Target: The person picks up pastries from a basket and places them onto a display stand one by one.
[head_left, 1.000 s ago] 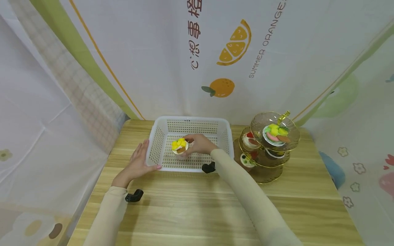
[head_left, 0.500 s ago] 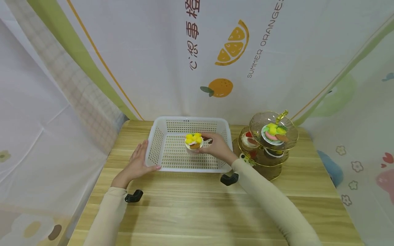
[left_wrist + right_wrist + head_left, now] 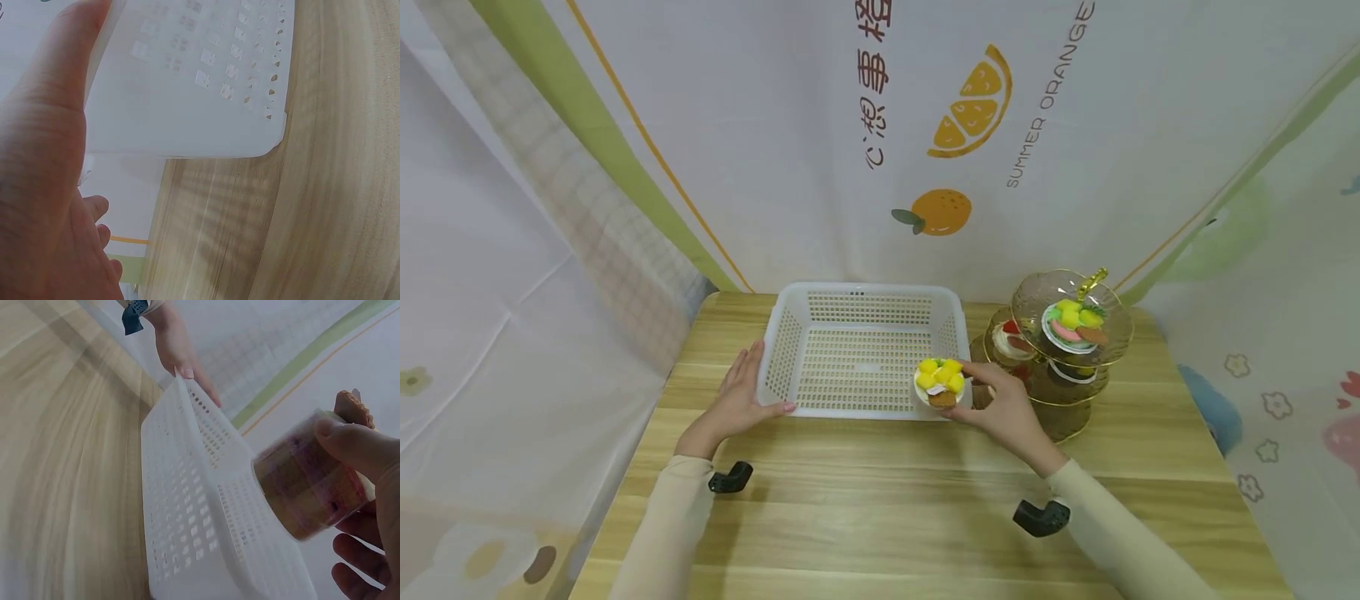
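Observation:
My right hand (image 3: 1009, 417) pinches a clear cake cup (image 3: 936, 387) topped with yellow cubes and a brown biscuit. In the head view the cup overlaps the front right corner of the white plastic basket (image 3: 868, 307). Coloured cake layers show through the wall of the tilted cup in the right wrist view, thumb on one side and fingers behind. My left hand (image 3: 737, 398) rests at the basket's front left corner, fingers straight along its side and thumb at the front rim. The left wrist view shows the thumb (image 3: 56, 81) over the basket's edge.
Right of the basket stands a three-tier stand (image 3: 1032, 302) of gold-rimmed clear plates. A fruit-topped cake cup (image 3: 1071, 325) sits on its top plate, and other desserts on lower tiers. A printed curtain (image 3: 820, 167) hangs behind the wooden table (image 3: 865, 500).
My right hand has carried the cake cup rightward and towards me, from over the basket's middle to its front right corner. The left hand has stayed at the basket.

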{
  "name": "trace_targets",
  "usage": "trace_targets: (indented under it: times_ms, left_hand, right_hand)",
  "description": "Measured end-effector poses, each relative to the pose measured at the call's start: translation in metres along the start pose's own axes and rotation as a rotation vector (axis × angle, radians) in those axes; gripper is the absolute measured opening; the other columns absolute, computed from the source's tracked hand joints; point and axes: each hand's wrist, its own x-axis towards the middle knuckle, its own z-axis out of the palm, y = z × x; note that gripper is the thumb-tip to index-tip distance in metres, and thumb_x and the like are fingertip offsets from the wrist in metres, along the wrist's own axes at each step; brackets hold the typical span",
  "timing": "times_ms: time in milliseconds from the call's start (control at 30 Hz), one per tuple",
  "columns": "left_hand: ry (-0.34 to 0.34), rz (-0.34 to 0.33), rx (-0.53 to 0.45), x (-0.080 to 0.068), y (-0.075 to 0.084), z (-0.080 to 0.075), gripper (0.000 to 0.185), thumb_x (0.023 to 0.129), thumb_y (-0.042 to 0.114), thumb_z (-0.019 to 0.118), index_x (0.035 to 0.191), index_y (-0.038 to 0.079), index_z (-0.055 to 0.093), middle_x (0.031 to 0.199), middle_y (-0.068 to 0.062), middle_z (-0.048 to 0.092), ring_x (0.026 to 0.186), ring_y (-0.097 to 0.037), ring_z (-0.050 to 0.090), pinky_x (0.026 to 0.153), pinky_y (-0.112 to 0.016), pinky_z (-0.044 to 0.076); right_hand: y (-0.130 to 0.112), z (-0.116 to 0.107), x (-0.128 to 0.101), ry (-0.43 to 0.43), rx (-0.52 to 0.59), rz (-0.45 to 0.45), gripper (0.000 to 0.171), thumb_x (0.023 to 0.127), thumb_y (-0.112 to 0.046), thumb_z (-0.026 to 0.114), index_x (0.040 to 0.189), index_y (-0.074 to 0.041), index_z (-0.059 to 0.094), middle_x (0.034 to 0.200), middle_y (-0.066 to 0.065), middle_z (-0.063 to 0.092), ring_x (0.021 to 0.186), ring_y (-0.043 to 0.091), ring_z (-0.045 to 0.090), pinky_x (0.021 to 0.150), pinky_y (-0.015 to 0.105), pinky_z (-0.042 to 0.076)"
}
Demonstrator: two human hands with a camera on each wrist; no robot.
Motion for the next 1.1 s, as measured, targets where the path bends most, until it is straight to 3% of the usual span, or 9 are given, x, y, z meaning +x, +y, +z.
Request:
trace_targets:
  times_ms: [167,300,533,600,733,833,900,1000,1100]
  left_hand:
    - [0.003,0.012,0.002,0.001,0.0,0.001,0.129,0.076,0.053,0.079,0.158,0.004,-0.008,0.167,-0.022,-0.003,0.153,-0.046,-0.007,0.119,-0.07,0.001]
    - [0.004,0.008,-0.006,0.001,0.0,0.001,0.129,0.076,0.052,0.08,0.158,0.004,-0.007,0.167,-0.022,-0.003,0.153,-0.046,-0.007,0.118,-0.071,0.001]
    - [0.004,0.003,-0.011,0.001,0.002,0.0,0.13,0.076,0.053,0.08,0.158,0.005,-0.009,0.167,-0.021,-0.003,0.153,-0.046,-0.007,0.117,-0.072,0.001]
    - [0.005,0.001,-0.012,0.001,0.002,0.001,0.13,0.076,0.052,0.08,0.158,0.005,-0.009,0.167,-0.021,-0.003,0.153,-0.045,-0.008,0.118,-0.071,0.001]
    - [0.005,0.002,-0.011,0.001,0.002,0.001,0.13,0.076,0.052,0.08,0.158,0.005,-0.008,0.167,-0.022,-0.003,0.153,-0.045,-0.008,0.118,-0.07,0.0]
    - [0.003,0.003,-0.012,0.001,0.001,0.0,0.13,0.076,0.052,0.079,0.158,0.005,-0.009,0.167,-0.021,-0.004,0.153,-0.045,-0.008,0.118,-0.07,0.0]
    - [0.003,0.003,-0.015,0.001,0.001,0.0,0.13,0.076,0.052,0.08,0.158,0.005,-0.009,0.167,-0.02,-0.004,0.153,-0.045,-0.008,0.118,-0.07,0.0]
    - [-0.001,-0.001,-0.016,0.0,0.001,0.0,0.13,0.076,0.052,0.079,0.158,0.006,-0.01,0.167,-0.02,-0.005,0.153,-0.045,-0.008,0.118,-0.07,0.0]
    - [-0.002,0.001,-0.016,0.0,0.002,0.0,0.129,0.076,0.053,0.079,0.158,0.004,-0.008,0.167,-0.02,-0.005,0.153,-0.045,-0.008,0.118,-0.07,0.0]
  right_hand:
    - [0.013,-0.018,-0.031,0.086,-0.054,-0.013,0.068,0.065,-0.019,0.093,0.128,-0.012,0.067,0.116,0.004,0.072,0.1,0.006,0.059,0.085,0.016,0.051]
    - [0.023,-0.028,-0.051,0.136,-0.056,-0.003,0.067,0.062,-0.013,0.093,0.124,-0.006,0.069,0.116,0.009,0.073,0.104,0.004,0.059,0.091,0.008,0.039]
    - [0.043,-0.058,-0.08,0.082,-0.115,0.171,0.07,0.07,-0.023,0.09,0.132,-0.005,0.063,0.126,0.012,0.066,0.105,-0.023,0.039,0.095,0.04,0.046]
    - [0.051,-0.065,-0.088,0.076,-0.126,0.193,0.07,0.071,-0.024,0.09,0.132,-0.006,0.063,0.126,0.008,0.066,0.101,-0.023,0.041,0.092,0.039,0.049]
    - [0.07,-0.074,-0.103,0.094,-0.13,0.196,0.066,0.07,-0.022,0.09,0.129,-0.008,0.065,0.117,-0.024,0.061,0.092,-0.012,0.052,0.081,0.018,0.047]
    - [0.084,-0.078,-0.111,0.112,-0.133,0.224,0.066,0.069,-0.023,0.091,0.128,-0.006,0.066,0.113,-0.038,0.053,0.091,-0.01,0.052,0.078,0.013,0.044]
    - [0.093,-0.081,-0.116,0.112,-0.143,0.264,0.067,0.07,-0.025,0.09,0.129,-0.005,0.065,0.115,-0.03,0.058,0.09,-0.013,0.051,0.078,0.015,0.045]
    - [0.104,-0.086,-0.12,0.091,-0.157,0.322,0.069,0.074,-0.026,0.088,0.132,0.0,0.061,0.124,-0.001,0.065,0.09,-0.016,0.047,0.077,0.021,0.048]
    - [0.113,-0.092,-0.121,0.066,-0.173,0.388,0.072,0.078,-0.03,0.084,0.137,0.002,0.056,0.129,0.022,0.061,0.095,-0.008,0.051,0.073,0.024,0.051]
